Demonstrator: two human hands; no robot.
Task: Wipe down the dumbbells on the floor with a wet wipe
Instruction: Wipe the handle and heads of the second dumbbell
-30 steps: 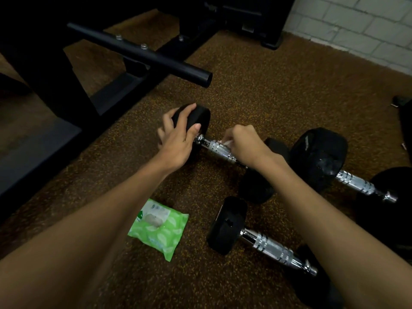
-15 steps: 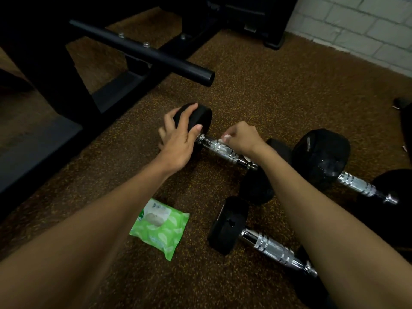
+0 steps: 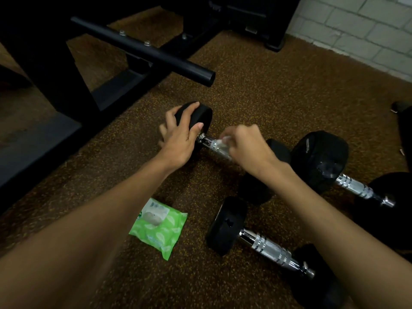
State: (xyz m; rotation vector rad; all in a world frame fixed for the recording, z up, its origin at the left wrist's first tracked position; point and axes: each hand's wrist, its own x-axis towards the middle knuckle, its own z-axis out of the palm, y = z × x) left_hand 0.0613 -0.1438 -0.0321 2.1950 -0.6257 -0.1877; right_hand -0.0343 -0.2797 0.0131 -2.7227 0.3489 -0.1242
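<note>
left hand (image 3: 180, 139): fingers spread and draped over the black end weight of the far dumbbell (image 3: 201, 118), thumb on its inner face by the collar; grips it and pins it to the floor
right hand (image 3: 247, 146): fingers curled, bunched around the wipe (image 3: 224, 139), pressing it on the far dumbbell's chrome handle; a bit motion-blurred
wipe: white, crumpled, mostly hidden in the fingers, touching the handle just right of the collar
far dumbbell: lies on the floor (image 3: 267, 90), runs from upper left to lower right; its right weight is partly behind the right forearm
near dumbbell (image 3: 265, 244): on the floor below the right arm, chrome handle bare, untouched
right dumbbell (image 3: 321, 157): bigger, on the floor right of the right hand, wet shine on the weight near the handle
wipe pack (image 3: 159, 226): green, flat on the floor between the two forearms, just left of the near dumbbell
black frame (image 3: 142, 49): round bar and legs, upper left, near the far dumbbell, apart from it
brick wall (image 3: 356, 25): white, top right
</note>
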